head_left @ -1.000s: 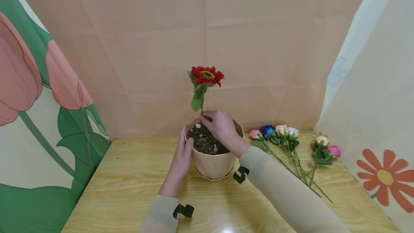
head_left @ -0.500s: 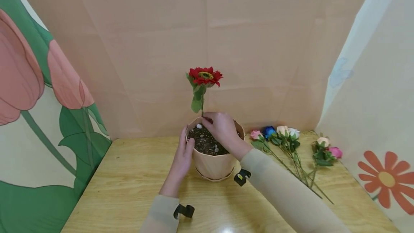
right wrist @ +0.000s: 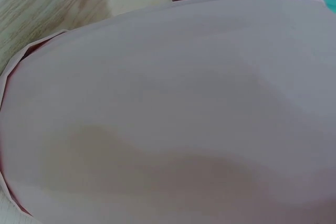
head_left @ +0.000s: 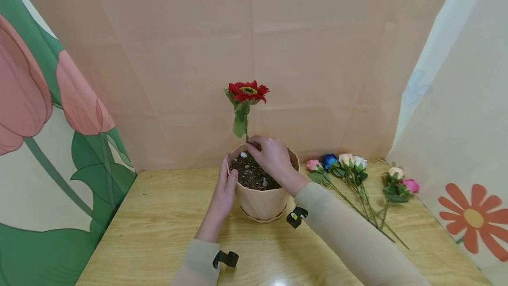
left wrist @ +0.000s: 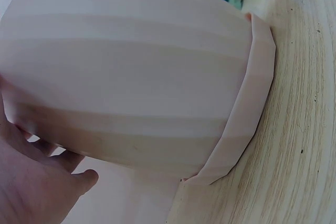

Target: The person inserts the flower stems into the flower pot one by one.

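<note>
My right hand [head_left: 271, 156] reaches over the pot's rim and pinches the lower stem of a red artificial flower [head_left: 248, 92] with green leaves. The flower stands nearly upright at the back of the pot, its stem's lower end hidden behind my fingers. A beige faceted flower pot [head_left: 262, 202] holds dark soil [head_left: 254, 173] dotted with small pale stones. My left hand [head_left: 224, 191] holds the pot's left side, thumb by the rim. The left wrist view shows the left hand's fingers [left wrist: 68, 163] against the pot wall. Only the pot's side [right wrist: 173, 103] fills most of the right wrist view.
Several artificial roses lie right of the pot, among them a blue rose [head_left: 329, 161] and a bright pink rose [head_left: 411, 185], stems toward the front. The pot sits in a matching saucer [head_left: 263, 220] on the wooden table [head_left: 158, 228]. A beige backdrop [head_left: 190, 56] stands behind.
The red flower's head has shifted slightly left as the right hand keeps its pinch on the stem. The left hand and the pot have stayed in place.
</note>
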Demonstrator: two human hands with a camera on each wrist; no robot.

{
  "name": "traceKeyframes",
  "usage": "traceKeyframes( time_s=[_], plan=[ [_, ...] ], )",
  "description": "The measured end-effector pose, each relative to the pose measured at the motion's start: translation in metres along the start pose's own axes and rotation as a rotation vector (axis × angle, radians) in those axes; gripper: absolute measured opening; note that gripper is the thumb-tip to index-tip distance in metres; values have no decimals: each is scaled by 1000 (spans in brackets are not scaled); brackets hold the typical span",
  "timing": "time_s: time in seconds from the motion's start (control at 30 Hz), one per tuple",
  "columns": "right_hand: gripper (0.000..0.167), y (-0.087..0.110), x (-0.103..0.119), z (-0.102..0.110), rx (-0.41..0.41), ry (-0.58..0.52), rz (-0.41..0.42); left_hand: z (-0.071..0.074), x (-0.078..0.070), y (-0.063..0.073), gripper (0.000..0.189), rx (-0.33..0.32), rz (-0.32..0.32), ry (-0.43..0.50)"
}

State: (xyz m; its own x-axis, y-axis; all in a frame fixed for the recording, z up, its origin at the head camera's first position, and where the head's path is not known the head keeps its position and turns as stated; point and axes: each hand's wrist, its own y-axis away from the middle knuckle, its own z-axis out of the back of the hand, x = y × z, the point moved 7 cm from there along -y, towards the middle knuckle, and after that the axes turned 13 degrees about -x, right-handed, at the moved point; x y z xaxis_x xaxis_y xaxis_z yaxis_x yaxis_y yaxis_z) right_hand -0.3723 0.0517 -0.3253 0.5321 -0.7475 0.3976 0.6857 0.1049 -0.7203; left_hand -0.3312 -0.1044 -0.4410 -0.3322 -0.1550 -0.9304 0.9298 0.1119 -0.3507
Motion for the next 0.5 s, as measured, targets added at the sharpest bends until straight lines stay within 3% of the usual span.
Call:
traceKeyframes(
  time_s=[0.5],
  plan=[
    [20,2,-2,0,15,-25,-26,-1,-1,0,63,3,3,-5]
  ],
)
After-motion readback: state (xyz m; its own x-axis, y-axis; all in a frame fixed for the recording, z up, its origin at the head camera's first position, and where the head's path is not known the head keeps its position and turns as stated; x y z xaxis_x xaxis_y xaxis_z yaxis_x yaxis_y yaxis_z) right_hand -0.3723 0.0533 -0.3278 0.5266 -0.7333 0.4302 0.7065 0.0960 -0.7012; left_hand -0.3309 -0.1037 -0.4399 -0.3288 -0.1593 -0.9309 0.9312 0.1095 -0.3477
